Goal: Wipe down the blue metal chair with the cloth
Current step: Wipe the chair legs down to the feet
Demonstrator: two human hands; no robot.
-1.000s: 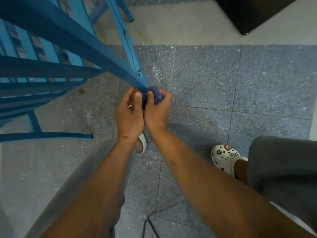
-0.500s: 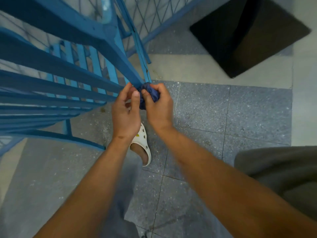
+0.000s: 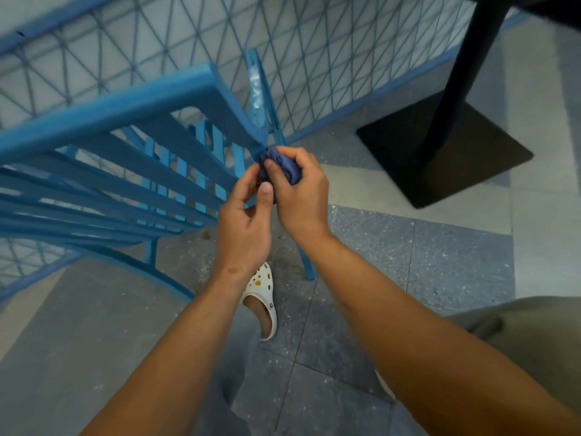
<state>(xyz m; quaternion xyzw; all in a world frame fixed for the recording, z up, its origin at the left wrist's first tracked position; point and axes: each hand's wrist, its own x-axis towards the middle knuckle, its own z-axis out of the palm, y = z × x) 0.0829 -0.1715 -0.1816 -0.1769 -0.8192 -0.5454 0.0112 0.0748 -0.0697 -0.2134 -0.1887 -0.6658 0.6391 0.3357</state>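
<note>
In the head view, the right hand (image 3: 298, 196) gripped the bunched dark blue cloth (image 3: 284, 166), fingers and thumb curled round it, pressing it against the corner of the blue metal chair (image 3: 125, 108) where the top rail met an upright. The left hand (image 3: 243, 228) sat just beside the right one, touching it, its thumb and fingers curled toward the lower edge of the cloth; whether it actually pinched the fabric could not be told. The chair's slatted back and seat spread away to the left of the hands, and one thin chair leg (image 3: 306, 262) ran down just below the right wrist. Beyond the hands stood a blue mesh fence (image 3: 330, 58) against a pale wall. Up and to the right of the hands, well apart from them, a black table pedestal (image 3: 459, 73) rose from its square black base (image 3: 446, 152) on the speckled tile floor (image 3: 440, 262). Below the left hand, between the two forearms, a foot in a white clog (image 3: 262, 297) rested on the floor. A grey trouser leg (image 3: 528, 335) showed beneath the right forearm
</note>
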